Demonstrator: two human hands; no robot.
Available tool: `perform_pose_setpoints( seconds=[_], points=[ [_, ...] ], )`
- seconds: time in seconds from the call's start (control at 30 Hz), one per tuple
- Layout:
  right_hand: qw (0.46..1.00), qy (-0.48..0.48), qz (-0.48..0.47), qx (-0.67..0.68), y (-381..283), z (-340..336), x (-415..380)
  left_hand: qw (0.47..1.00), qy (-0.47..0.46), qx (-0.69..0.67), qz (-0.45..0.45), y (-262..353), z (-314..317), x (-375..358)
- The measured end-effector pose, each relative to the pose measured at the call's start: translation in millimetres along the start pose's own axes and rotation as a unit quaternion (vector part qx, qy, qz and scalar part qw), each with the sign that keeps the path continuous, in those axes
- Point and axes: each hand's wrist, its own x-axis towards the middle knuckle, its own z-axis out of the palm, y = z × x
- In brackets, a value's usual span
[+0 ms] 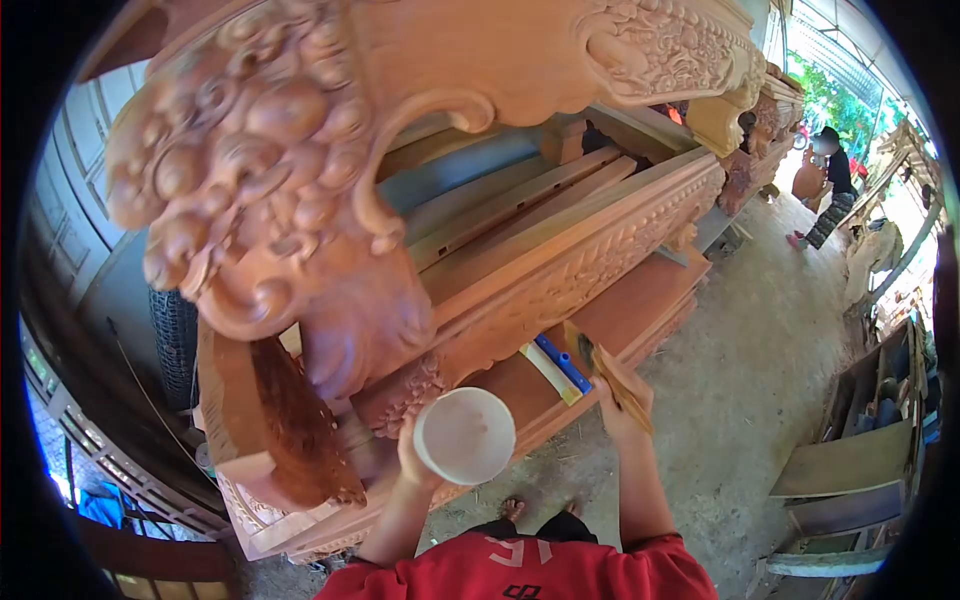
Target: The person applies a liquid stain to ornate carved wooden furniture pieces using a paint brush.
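Note:
My left hand (414,458) is closed around the side of a round white tub (440,440), its opening turned up toward me; a pale surface with a few faint marks shows inside. In my right hand (628,408) is a paintbrush (630,388) with a wooden handle, its dark head pointing up and left. Beside that hand, a blue plastic piece (562,364) and a pale yellow strip (550,374) lie on the reddish wooden ledge (630,310). Carved wooden furniture (570,250) with floral relief stands right in front of both hands.
A large carved post (270,170) rises at left, near a tyre (173,345). The concrete floor (700,450) runs along the right side. Boards (845,460) are stacked at far right. Another person (832,185) is in the background, holding a brown wooden-looking piece.

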Motion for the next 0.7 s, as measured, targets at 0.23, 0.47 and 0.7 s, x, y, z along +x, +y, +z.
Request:
perform_pose_setpoints(
  seconds=[0.23, 0.47, 0.7],
  points=[
    [0.994, 0.066, -0.088, -0.002, 101, 56, 61, 0.980, 0.131, -0.037, 0.143, -3, -92, 3],
    [0.949, -0.260, -0.121, 0.129, 125, 32, 79, 0.947, 0.150, -0.004, 0.284, -29, -52, 8],
    [0.978, -0.086, -0.007, 0.188, 170, -13, 143, 0.944, 0.103, -0.162, 0.267, -44, 32, 44]
  ],
)
